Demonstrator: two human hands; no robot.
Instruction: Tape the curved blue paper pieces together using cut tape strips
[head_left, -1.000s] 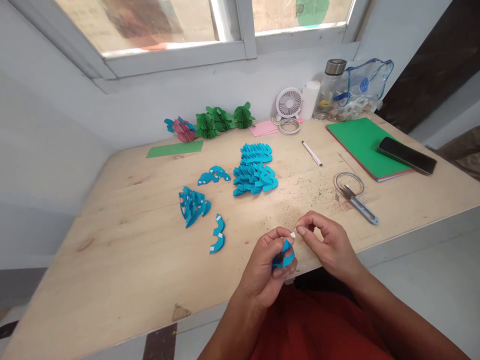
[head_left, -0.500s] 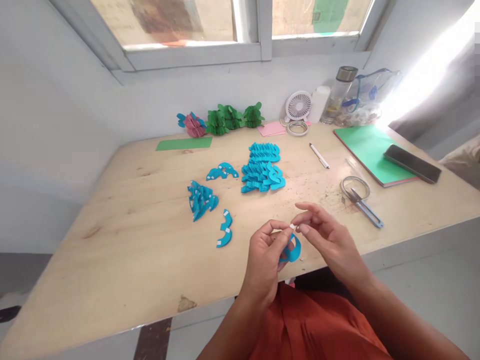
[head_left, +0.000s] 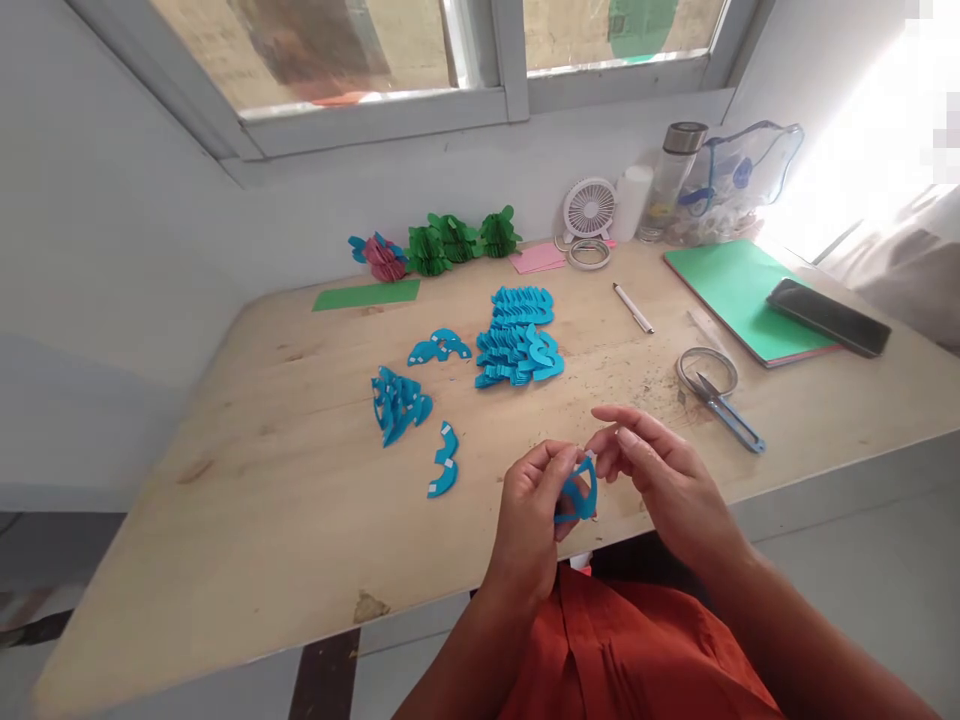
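My left hand (head_left: 536,495) pinches a blue paper cutout (head_left: 589,492) just above the table's front edge. A tiny white bit (head_left: 591,456) shows at the top edge of that cutout. Close beside it is my right hand (head_left: 660,470), its thumb against the curled fingers and its index finger stretched out; anything between the fingertips is too small to make out. To the left lie a wavy blue strip with white tape patches (head_left: 444,462), a heap of folded blue pieces (head_left: 400,402) and another few patched cutouts (head_left: 439,347). Stacked blue cutouts (head_left: 519,352) sit farther back.
Scissors-like snips (head_left: 731,418) rest across a tape roll (head_left: 706,370) at right, with a pen (head_left: 634,308) behind. A phone (head_left: 829,315) lies on green paper (head_left: 739,290). Along the wall stand green paper figures (head_left: 454,240), a small fan (head_left: 590,208) and a bottle (head_left: 673,185).
The blue cutout has tilted in my left hand. My right thumb has drawn back from the white bit toward its own fingers. The view has shifted slightly.
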